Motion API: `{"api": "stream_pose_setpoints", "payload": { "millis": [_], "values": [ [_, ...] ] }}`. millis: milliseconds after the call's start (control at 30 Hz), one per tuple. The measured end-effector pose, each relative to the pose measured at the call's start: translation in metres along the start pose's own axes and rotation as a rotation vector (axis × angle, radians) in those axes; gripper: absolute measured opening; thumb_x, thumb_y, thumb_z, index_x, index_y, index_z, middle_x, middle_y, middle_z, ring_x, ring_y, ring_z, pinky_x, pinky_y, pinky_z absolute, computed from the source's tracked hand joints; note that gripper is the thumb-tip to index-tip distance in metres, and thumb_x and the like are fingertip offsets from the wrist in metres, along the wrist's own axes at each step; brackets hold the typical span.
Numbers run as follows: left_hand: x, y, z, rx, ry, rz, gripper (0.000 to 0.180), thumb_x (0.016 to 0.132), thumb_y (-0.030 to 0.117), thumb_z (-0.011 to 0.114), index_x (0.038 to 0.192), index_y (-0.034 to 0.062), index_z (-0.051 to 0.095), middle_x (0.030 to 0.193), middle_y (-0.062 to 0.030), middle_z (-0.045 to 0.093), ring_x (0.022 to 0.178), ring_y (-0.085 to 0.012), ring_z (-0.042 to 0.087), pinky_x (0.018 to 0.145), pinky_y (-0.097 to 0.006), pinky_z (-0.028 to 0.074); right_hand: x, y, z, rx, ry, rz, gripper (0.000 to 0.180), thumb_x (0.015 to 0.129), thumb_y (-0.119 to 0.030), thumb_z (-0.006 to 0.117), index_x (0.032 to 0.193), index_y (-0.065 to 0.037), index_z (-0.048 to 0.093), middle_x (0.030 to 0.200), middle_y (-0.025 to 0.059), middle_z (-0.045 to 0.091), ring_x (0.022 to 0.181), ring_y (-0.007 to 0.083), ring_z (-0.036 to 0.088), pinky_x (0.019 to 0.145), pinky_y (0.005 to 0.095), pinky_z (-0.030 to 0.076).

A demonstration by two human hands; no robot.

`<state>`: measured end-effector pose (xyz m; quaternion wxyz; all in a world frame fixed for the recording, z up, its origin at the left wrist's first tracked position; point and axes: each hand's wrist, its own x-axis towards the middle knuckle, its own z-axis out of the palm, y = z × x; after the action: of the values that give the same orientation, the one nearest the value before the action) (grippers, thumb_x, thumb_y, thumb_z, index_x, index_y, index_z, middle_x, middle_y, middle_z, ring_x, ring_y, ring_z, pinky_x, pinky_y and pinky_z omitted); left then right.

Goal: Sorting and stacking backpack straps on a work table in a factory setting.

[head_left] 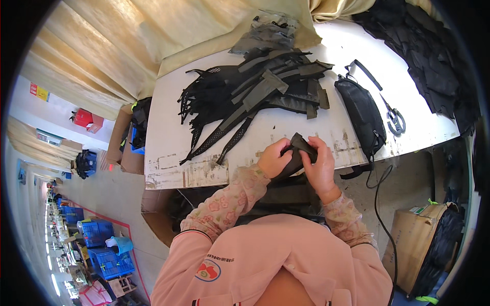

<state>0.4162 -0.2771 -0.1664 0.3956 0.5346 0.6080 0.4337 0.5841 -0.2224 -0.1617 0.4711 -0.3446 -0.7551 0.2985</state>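
Over the table's near edge, a black fabric strip point(295, 162) is pinched between my two hands. My left hand point(274, 159) grips its left side, and my right hand point(320, 166) holds its right side with thumb and fingers bent. The lower part of the strip hangs down between my wrists. Beyond my hands lies a loose heap of black strips point(255, 97), some of them mesh and some plain. To the right of my hands rests a black waist pouch point(361, 115) with a zipper. A pair of scissors point(395, 120) lies past it.
A clear plastic bag point(268, 31) of dark pieces sits at the back of the white table point(168, 132), before a beige curtain point(122, 41). Black fabric point(423, 61) is piled at the far right. A cable point(378, 204) hangs off the near edge, and a cardboard box point(416, 245) stands below right.
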Motion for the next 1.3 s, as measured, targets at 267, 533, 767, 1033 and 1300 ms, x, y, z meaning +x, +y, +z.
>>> {"api": "stream_pose_setpoints", "payload": {
  "millis": [267, 533, 767, 1033, 1300],
  "values": [
    [-0.001, 0.013, 0.002, 0.252, -0.007, 0.113, 0.022, 0.083, 0.019, 0.069, 0.089, 0.0014, 0.057, 0.073, -0.0092, 0.061, 0.065, -0.0143, 0.054, 0.061, -0.029, 0.045, 0.013, -0.001, -0.014, -0.194, -0.312, -0.157, 0.028, 0.079, -0.005, 0.063, 0.106, -0.010, 0.059, 0.080, 0.0113, 0.061, 0.071, 0.0320, 0.062, 0.061, 0.0398, 0.049],
    [-0.010, 0.017, 0.000, 0.203, -0.036, 0.005, 0.025, 0.077, 0.015, 0.076, 0.080, 0.0031, 0.054, 0.067, -0.0055, 0.058, 0.060, -0.0120, 0.051, 0.058, -0.028, 0.044, 0.030, 0.012, -0.021, -0.147, -0.605, -0.130, 0.014, 0.079, -0.018, 0.069, 0.086, -0.007, 0.064, 0.076, 0.0110, 0.061, 0.068, 0.0328, 0.062, 0.058, 0.0410, 0.048],
    [-0.029, 0.032, 0.014, 0.397, -0.013, 0.322, 0.024, 0.077, 0.016, 0.073, 0.084, 0.0050, 0.053, 0.073, -0.0121, 0.057, 0.065, -0.0338, 0.054, 0.058, -0.037, 0.044, 0.022, 0.033, -0.006, 0.052, -0.244, 0.078, 0.018, 0.083, -0.016, 0.063, 0.071, -0.003, 0.059, 0.058, 0.0093, 0.054, 0.050, 0.0222, 0.048, 0.053, 0.0346, 0.041],
    [-0.023, 0.030, 0.008, 0.210, -0.075, 0.094, 0.016, 0.083, 0.012, 0.069, 0.084, 0.0033, 0.055, 0.074, -0.0058, 0.056, 0.066, -0.0149, 0.053, 0.061, -0.029, 0.045, 0.004, 0.024, -0.006, 0.759, -0.462, 0.837, 0.024, 0.088, -0.017, 0.060, 0.068, -0.004, 0.057, 0.064, -0.0040, 0.050, 0.063, 0.0033, 0.044, 0.055, 0.0235, 0.035],
    [-0.011, 0.032, -0.008, -0.119, -0.100, 0.038, 0.013, 0.087, 0.005, 0.058, 0.100, 0.0006, 0.061, 0.081, -0.0042, 0.059, 0.077, -0.0118, 0.054, 0.075, -0.025, 0.044, 0.005, 0.036, -0.034, 1.080, -0.766, 0.826, 0.026, 0.091, -0.020, 0.061, 0.109, -0.001, 0.060, 0.098, 0.0003, 0.062, 0.088, 0.0099, 0.056, 0.080, 0.0254, 0.044]
  ]
}}
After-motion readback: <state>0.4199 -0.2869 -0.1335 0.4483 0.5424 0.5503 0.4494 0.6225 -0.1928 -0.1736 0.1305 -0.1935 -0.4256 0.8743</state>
